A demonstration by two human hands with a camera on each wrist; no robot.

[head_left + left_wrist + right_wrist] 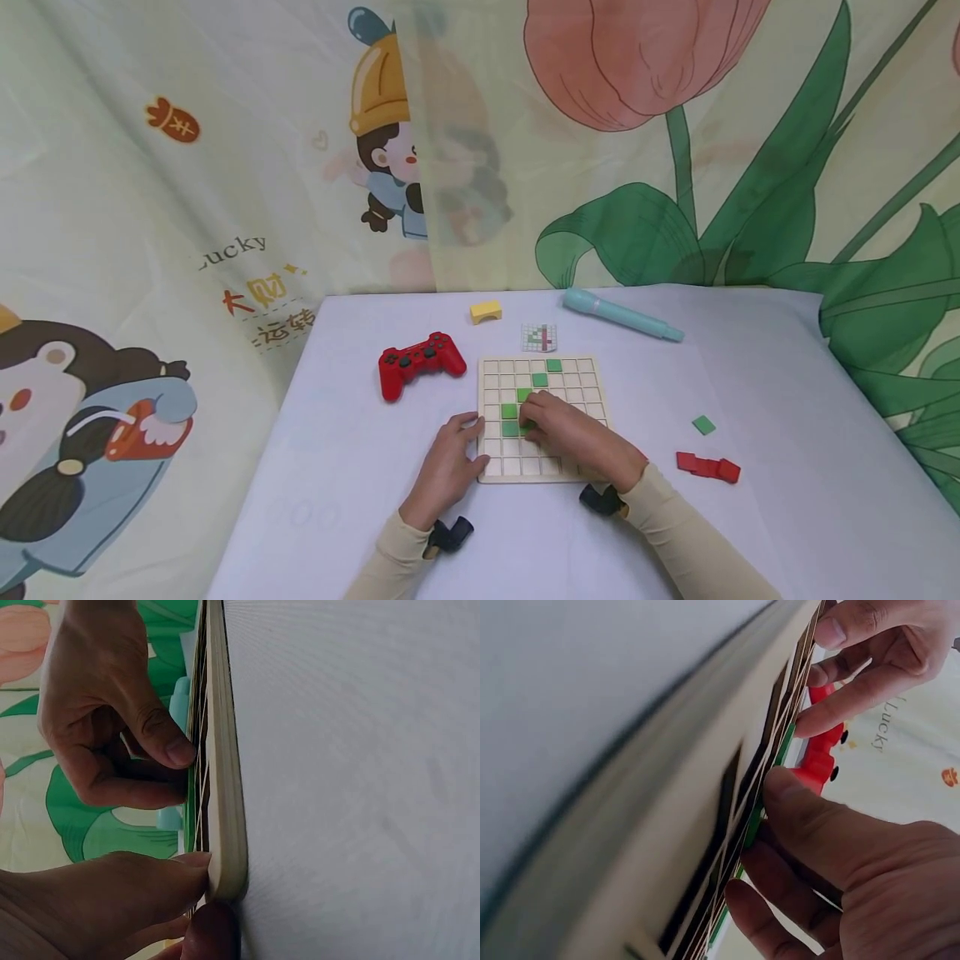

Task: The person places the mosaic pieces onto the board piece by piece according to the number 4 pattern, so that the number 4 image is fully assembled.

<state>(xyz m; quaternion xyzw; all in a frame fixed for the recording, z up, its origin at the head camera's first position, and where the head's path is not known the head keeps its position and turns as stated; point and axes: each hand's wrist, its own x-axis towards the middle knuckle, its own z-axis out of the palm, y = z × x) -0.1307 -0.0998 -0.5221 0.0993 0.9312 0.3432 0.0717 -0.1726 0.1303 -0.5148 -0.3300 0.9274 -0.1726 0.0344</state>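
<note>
A pale wooden grid board lies on the white table with several green square tiles in its cells. At the board's left edge, my left hand holds the rim, thumb and fingers against it near the front corner. My right hand reaches over the middle of the board. In the right wrist view, its thumb and fingertips pinch a green tile low at the grid, partly hidden by the fingers. Another green tile lies loose on the table to the right.
Red tiles lie in a row at the right. Behind the board are a small printed pattern card, a yellow arched block and a teal microphone-shaped object. A red game controller rests at the back left.
</note>
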